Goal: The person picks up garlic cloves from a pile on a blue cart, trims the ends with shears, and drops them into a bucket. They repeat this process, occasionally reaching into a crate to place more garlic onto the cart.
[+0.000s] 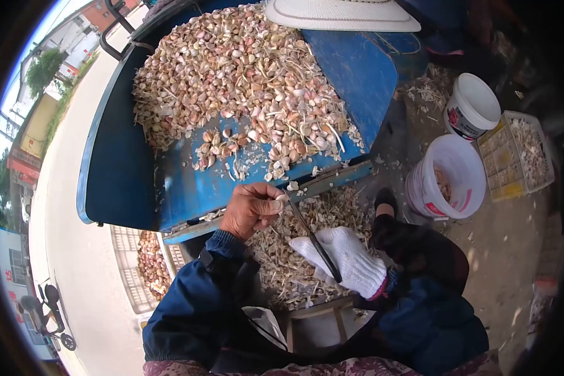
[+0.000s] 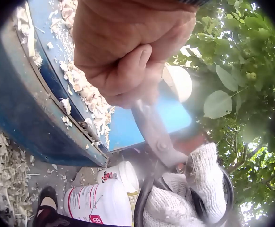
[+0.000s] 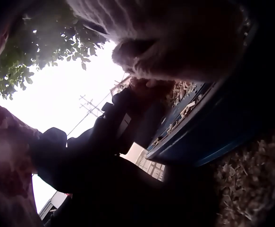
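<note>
Outdoors, a pale road [image 1: 62, 188] runs down the left of the head view, and a blue tray [image 1: 116, 163] heaped with garlic cloves [image 1: 232, 62] fills the upper middle. At the picture's centre the bare left hand [image 1: 250, 210] pinches a pale piece, seemingly a clove [image 1: 282, 198]. Just to its lower right, the gloved right hand [image 1: 344, 257] grips scissors [image 2: 154, 132], their blades reaching up to that pinch. A mistimed squeeze or a slipping piece could nick the unprotected thumb; a slack pinch might drop it among the husks [image 1: 276, 276], lower middle, where it would blend in.
</note>
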Available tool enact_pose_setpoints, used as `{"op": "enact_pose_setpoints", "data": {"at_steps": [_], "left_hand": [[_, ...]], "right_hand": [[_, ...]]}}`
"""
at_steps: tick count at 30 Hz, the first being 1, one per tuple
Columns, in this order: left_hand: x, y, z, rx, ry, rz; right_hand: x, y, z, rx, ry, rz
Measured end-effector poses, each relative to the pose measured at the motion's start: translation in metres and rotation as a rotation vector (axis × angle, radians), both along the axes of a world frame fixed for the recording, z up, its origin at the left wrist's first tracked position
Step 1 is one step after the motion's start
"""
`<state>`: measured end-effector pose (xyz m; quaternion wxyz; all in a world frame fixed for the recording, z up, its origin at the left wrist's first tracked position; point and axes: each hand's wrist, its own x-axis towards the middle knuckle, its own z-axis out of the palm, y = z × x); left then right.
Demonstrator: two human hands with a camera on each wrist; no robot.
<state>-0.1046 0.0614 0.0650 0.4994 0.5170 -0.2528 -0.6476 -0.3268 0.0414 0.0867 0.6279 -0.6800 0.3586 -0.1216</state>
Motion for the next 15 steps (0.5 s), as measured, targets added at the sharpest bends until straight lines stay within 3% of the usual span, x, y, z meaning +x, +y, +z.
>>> {"op": "enact_pose_setpoints", "data": {"at_steps": [2,3,6,8,10,12,15], "left_hand": [[-0.006,0.001,-0.005,-0.037,-0.004,-0.053],[-0.015,0.000,-0.005,-0.023,0.018,-0.104],[-0.012,-0.014,-0.010,-0.009,0.006,-0.145],[0.009,-0.033,-0.018,-0.042,0.107,0.100],[0.026,-0.049,-0.019,-0.023,0.109,0.304],[0.034,-0.064,-0.027,-0.074,0.065,0.354],[0.038,-0.084,-0.039,0.027,-0.594,0.306]], "right_hand": [[-0.009,0.001,0.016,0.679,0.007,-0.137],[-0.006,0.001,0.008,0.863,-0.075,-0.244],[-0.012,-0.003,0.014,0.844,-0.030,-0.307],[-0.020,-0.009,0.009,0.842,-0.061,-0.294],[-0.025,-0.014,-0.003,1.062,-0.268,-0.282],[-0.029,-0.017,0.007,1.001,-0.268,-0.274],[-0.033,-0.021,0.013,0.914,-0.246,-0.309]]}}
